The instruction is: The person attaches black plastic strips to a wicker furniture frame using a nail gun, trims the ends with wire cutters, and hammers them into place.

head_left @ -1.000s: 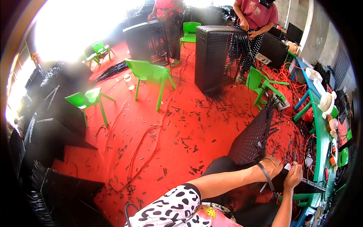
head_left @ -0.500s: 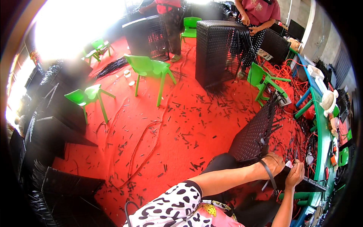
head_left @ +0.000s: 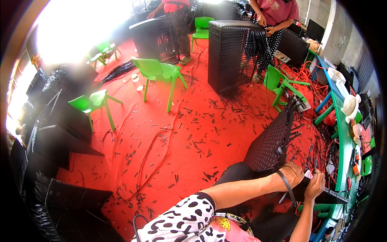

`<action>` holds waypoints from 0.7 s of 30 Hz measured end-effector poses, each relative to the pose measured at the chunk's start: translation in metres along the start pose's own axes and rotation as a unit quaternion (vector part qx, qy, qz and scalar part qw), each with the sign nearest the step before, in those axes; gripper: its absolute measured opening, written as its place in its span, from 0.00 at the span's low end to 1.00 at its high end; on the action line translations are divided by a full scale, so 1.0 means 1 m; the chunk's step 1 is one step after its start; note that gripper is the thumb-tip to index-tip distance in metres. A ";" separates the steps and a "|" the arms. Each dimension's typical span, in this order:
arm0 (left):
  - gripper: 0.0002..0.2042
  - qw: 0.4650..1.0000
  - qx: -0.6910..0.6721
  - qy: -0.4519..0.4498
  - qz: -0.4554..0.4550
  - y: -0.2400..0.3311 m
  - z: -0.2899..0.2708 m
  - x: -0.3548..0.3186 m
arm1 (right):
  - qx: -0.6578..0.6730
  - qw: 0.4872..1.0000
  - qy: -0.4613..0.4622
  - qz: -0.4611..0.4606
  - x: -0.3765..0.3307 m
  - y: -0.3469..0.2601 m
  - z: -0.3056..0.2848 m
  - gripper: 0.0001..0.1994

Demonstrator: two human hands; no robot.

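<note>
My left hand rests on the lower edge of the black woven panel, fingers closed over a black strap that loops across the wrist and hangs below it. My right hand sits just beside the left, fingers curled shut on the same strap end against the panel's edge. Exactly how much of the strap each hand pinches I cannot tell; the fingertips are small in the view.

The woven panel stands tilted in front of my knees, at the lower right of the view, its top edge leaning away from me with loose strap ends sticking out along the right side. It rests on the red floor.

Short black offcuts are scattered over the floor. Three green plastic chairs stand well apart: one centre-left, one further left, one near the panel's far end. A tall black woven basket stands beyond it; another person in a pink top works on its right side with both hands. A second person in red stands beside a dark frame. A green bench runs along the right edge, with orange cord near it.
</note>
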State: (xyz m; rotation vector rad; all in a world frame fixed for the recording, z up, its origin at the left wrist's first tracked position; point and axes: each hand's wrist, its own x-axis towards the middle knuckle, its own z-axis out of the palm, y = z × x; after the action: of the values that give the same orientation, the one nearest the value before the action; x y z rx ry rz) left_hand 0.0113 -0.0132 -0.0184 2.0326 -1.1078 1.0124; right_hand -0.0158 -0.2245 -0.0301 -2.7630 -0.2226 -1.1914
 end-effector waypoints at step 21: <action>0.03 1.000 0.006 -0.007 0.003 0.001 0.001 -0.001 | -0.004 0.999 0.023 -0.028 0.001 -0.003 -0.001 0.09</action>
State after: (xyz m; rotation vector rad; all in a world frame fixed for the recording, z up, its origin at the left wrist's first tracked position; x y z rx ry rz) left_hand 0.0105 -0.0134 -0.0198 2.0500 -1.1191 1.0103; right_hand -0.0163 -0.2212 -0.0289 -2.7501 -0.2926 -1.2704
